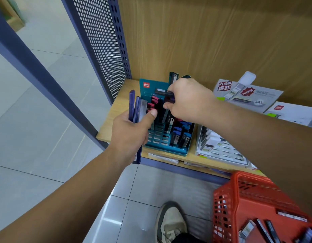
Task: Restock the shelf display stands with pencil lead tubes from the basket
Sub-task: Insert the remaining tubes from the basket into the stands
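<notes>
A teal display stand (pixel 166 148) sits on the wooden shelf, its slots partly filled with red-capped and blue-capped lead tubes (pixel 184 132). My left hand (pixel 132 132) grips a bunch of purple-blue lead tubes (pixel 135 106) upright, just left of the stand. My right hand (pixel 188 100) hovers over the stand's back rows and pinches a dark lead tube (pixel 166 95) lying sideways. A red basket (pixel 239 195) at the lower right holds several loose tubes (pixel 263 228).
A white display stand (pixel 227 153) sits to the right of the teal one, with grey product boxes (pixel 248 95) behind it. A perforated blue shelf panel (pixel 100 41) rises at the left. My shoe (pixel 171 221) is on the tiled floor below.
</notes>
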